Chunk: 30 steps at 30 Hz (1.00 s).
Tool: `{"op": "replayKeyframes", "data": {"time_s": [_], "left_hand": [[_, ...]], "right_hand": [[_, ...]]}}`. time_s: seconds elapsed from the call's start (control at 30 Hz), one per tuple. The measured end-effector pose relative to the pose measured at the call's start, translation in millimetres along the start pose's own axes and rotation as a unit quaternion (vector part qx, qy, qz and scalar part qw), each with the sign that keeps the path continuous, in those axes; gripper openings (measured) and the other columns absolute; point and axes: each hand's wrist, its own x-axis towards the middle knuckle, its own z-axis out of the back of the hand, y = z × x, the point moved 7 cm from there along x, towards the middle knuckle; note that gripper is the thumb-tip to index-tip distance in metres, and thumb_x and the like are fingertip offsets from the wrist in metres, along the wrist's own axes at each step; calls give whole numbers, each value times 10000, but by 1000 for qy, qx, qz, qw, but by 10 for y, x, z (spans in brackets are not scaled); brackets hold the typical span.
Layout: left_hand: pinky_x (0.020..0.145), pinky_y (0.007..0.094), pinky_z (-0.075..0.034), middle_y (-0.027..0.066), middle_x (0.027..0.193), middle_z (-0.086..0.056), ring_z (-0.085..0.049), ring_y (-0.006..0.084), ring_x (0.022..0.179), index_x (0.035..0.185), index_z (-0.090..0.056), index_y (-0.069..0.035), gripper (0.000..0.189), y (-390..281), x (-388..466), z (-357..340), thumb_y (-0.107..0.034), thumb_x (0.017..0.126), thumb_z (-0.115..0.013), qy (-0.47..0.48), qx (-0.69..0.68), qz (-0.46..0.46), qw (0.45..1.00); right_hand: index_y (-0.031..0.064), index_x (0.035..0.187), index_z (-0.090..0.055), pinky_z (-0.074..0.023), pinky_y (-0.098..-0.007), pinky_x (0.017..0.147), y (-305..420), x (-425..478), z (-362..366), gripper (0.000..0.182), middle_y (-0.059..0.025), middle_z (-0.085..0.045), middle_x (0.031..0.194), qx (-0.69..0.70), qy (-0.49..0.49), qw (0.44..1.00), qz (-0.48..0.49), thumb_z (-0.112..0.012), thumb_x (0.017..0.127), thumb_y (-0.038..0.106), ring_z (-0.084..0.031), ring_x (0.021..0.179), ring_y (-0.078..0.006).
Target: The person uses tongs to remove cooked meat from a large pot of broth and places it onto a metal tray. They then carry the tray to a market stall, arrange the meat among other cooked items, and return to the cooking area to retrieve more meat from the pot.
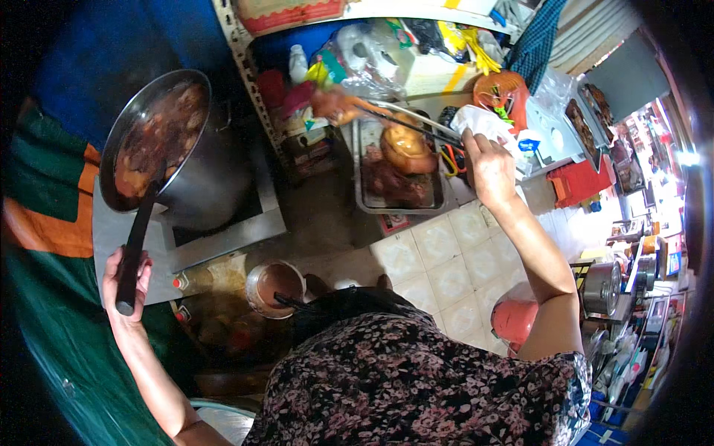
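Note:
My left hand (129,284) grips the black handle of a strainer or pan (162,139) that holds dark, glossy braised meat pieces; which of the two it is I cannot tell. A large dark pot (206,173) stands just beneath it. My right hand (492,170) holds long metal tongs (415,125) by their near end. At their far tip a blurred, reddish-brown piece of food (334,106) hangs above the left corner of a metal tray (400,211). In that tray lie a glossy golden-brown piece of cooked meat (407,148) and darker meat pieces (393,181).
Scissors (450,160) with orange and yellow handles lie right of the tray. An orange basket (502,92) and plastic bags (368,56) are behind. A small pot (275,290) of brown liquid is near my body. A red bucket (513,320) stands on the tiled floor.

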Motion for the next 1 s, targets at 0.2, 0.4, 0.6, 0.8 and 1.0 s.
{"op": "replayKeyframes", "data": {"time_s": [0.2, 0.4, 0.6, 0.8, 1.0], "left_hand": [[762, 325, -551, 157, 893, -624, -621, 233, 784, 1028, -525, 43, 203, 764, -293, 333, -137, 939, -498, -153, -80, -132, 976], [626, 317, -527, 142, 823, -573, -575, 225, 686, 1003, -514, 26, 182, 2636, -483, -1113, 34, 822, -528, -19, -75, 74, 994], [663, 389, -562, 158, 888, -631, -647, 280, 736, 1105, -539, 24, 232, 4169, -344, -2053, -54, 887, -533, 24, 97, 202, 974], [696, 423, -547, 193, 891, -628, -646, 329, 803, 1111, -488, -2, 266, 4783, -377, -2937, -60, 857, -541, 96, 99, 280, 950], [756, 429, -539, 197, 914, -636, -647, 331, 850, 1080, -479, 21, 272, 4978, -163, -3340, 60, 812, -495, 25, -15, 206, 978]], "right_hand": [[18, 1128, -613, -464, -304, 553, -410, -898, -361, 405, -38, -576, 815, -109, 43, 990, 73, -563, 739, 121, -570, 656, -159], [17, 1140, -613, -444, -313, 559, -441, -1373, -632, 389, -54, -575, 819, -89, 21, 987, 134, -563, 768, 116, -569, 689, -176], [25, 1140, -616, -438, -311, 575, -598, -1481, -716, 385, -45, -561, 805, -96, 16, 987, 130, -556, 776, 131, -567, 704, -179], [21, 1174, -600, -446, -319, 608, -815, -1718, -800, 419, -55, -554, 828, -88, 22, 990, 107, -555, 772, 132, -567, 746, -186], [1, 1212, -573, -490, -377, 642, -1381, -2044, -795, 462, -99, -594, 916, -17, 123, 992, 25, -553, 755, 63, -598, 758, -246]]}}
